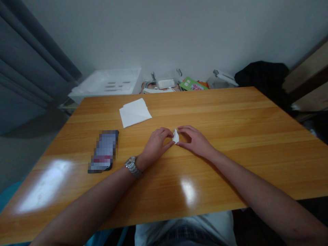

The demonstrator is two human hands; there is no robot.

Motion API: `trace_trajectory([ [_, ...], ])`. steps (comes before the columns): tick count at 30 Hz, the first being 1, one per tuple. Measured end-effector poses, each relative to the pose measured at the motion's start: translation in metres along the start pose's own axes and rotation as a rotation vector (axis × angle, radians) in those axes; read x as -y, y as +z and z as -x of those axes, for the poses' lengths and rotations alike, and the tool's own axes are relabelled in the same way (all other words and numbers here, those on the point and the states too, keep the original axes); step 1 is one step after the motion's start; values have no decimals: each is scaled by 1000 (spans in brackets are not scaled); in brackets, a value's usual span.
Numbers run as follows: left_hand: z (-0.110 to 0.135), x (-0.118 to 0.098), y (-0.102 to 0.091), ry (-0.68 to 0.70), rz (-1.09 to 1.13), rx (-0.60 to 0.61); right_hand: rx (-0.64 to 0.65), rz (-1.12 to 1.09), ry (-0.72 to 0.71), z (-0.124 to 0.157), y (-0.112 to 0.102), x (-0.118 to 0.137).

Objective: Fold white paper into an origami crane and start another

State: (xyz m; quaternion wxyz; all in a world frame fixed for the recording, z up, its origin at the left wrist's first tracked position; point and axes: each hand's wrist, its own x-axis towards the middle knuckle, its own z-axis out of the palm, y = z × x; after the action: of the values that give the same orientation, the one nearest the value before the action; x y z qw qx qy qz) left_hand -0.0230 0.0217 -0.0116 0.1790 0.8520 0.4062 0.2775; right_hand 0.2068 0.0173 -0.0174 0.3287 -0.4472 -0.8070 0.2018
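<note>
A small folded white paper piece (176, 136) sits at the middle of the wooden table (230, 136). My left hand (156, 145), with a metal watch on its wrist, pinches the piece from the left. From the right, the fingertips of my right hand (194, 140) are closed on the same piece. Both hands rest low on the tabletop. A stack of white paper sheets (134, 112) lies farther back and to the left of my hands.
A phone (104, 151) lies flat on the table left of my left hand. Behind the table's far edge stand a white plastic box (107, 83), cables and a charger (164, 84), a green packet (191, 84) and a black bag (263, 77). A grey curtain hangs at left.
</note>
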Motion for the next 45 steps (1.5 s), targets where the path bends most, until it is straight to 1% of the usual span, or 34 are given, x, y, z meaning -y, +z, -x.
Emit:
trace_trajectory([
  [9, -1, 5, 2, -6, 39, 1, 19, -4, -20, -1, -1, -1],
  [16, -4, 7, 0, 32, 92, 2, 6, -13, -38, -2, 2, -6],
  [22, -5, 5, -1, 22, 55, 22, -3, -24, -44, -2, 3, -6],
  [26, -4, 5, 0, 3, 32, 30, -6, -36, -76, -2, 2, -4],
  [36, -4, 9, 1, 24, 85, 23, -3, -9, -94, -2, 2, -6],
  [45, -4, 8, 1, 31, 95, 2, -4, 12, -109, -1, 4, -8],
])
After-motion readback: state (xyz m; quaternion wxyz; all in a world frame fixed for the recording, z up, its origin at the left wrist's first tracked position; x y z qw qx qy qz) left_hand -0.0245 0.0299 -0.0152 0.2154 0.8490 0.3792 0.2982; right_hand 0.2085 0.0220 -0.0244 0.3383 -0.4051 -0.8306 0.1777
